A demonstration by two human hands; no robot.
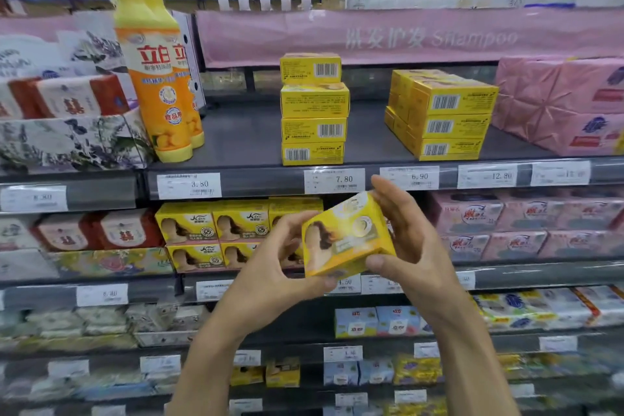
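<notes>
Two grips shared one tilted yellow box point(347, 236), held in the air between them. The left grip point(273, 267) curled round its lower left edge, thumb under the bottom corner, while the right grip point(412, 240) pinched the other end, thumb below and fingers over the top. Above both grips a stack of four yellow boxes point(314, 108) stood on the shelf point(243, 135). Behind the left grip sat what looked like matching boxes point(202, 223).

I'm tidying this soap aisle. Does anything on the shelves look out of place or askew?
Yes. The stack of yellow boxes above the 7.80 tag is uneven, its second box jutting out, barcodes facing forward. To its left, two orange bottles tilt leftward among boxed goods.
</notes>
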